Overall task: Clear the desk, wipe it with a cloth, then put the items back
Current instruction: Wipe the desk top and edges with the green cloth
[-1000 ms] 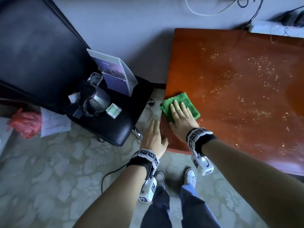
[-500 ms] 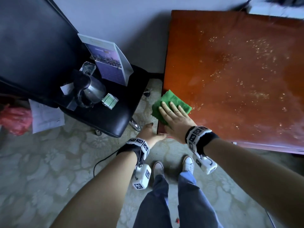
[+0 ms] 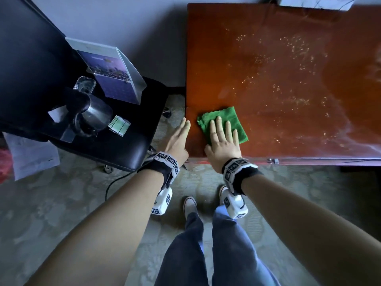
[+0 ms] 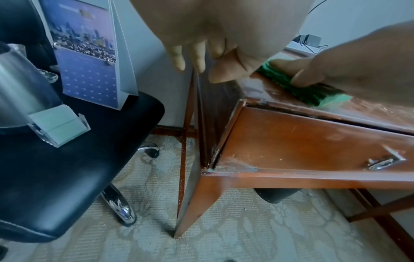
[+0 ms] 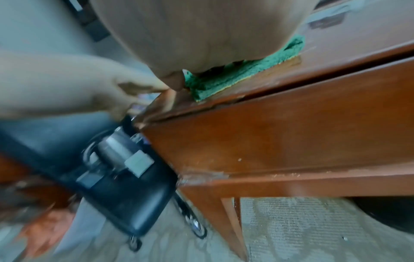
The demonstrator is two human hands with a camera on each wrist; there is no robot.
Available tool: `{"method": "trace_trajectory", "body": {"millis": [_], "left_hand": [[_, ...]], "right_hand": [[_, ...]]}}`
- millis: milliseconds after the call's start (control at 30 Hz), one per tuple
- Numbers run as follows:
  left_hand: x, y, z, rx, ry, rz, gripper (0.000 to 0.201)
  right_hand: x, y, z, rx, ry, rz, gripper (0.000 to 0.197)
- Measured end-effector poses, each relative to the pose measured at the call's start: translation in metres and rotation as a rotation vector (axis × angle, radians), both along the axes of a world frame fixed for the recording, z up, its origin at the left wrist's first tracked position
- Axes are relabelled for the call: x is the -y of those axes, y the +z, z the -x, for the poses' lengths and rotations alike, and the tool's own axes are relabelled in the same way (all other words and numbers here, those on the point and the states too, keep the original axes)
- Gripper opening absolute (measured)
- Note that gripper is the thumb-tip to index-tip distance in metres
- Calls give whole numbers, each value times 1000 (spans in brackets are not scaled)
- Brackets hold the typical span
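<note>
Crumb-speckled wooden desk (image 3: 288,79) over patterned carpet (image 3: 51,213)

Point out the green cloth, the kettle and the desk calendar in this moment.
green cloth (image 3: 237,118): head view, on the bare far right part beyond the fingers.
kettle (image 3: 97,112): head view, on its shiny steel body.
desk calendar (image 3: 115,83): head view, on its purple front page.

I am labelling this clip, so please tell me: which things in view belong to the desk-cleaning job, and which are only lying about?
Job:
green cloth under the right hand
desk
left hand at the desk's edge
kettle, calendar, card holder, glass piece on the chair

Lying about:
paper sheet on floor
red bag
power strip
</note>
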State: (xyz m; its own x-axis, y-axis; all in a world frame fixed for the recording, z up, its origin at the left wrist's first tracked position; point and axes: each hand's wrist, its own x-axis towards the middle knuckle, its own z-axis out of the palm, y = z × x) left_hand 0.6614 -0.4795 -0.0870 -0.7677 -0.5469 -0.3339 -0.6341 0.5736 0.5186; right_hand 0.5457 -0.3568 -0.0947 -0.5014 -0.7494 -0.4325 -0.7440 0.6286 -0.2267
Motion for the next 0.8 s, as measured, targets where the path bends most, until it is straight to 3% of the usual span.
{"method": "trace_trajectory", "body": {"millis": [167, 300, 500, 633, 700, 800], "left_hand": [[5, -14, -3, -126, -8, -47, 84], [5, -8, -4, -111, -18, -57, 87], [1, 1, -1, -57, 31, -90, 94], [-6, 2, 3, -23, 62, -52, 95], [-11, 2, 5, -1, 71, -24, 94], [-10, 4, 6, 31, 62, 42, 88]], "right_hand": [[-13, -5, -39, -48, 189, -8, 80], [-29, -9, -18, -54, 264, 41, 71], [-93, -12, 50, -99, -120, 9, 70], [-86, -7, 47, -46, -316, -49, 71], [-66, -7, 24, -47, -244, -44, 74], [-41, -7, -23, -57, 80, 19, 80]]}}
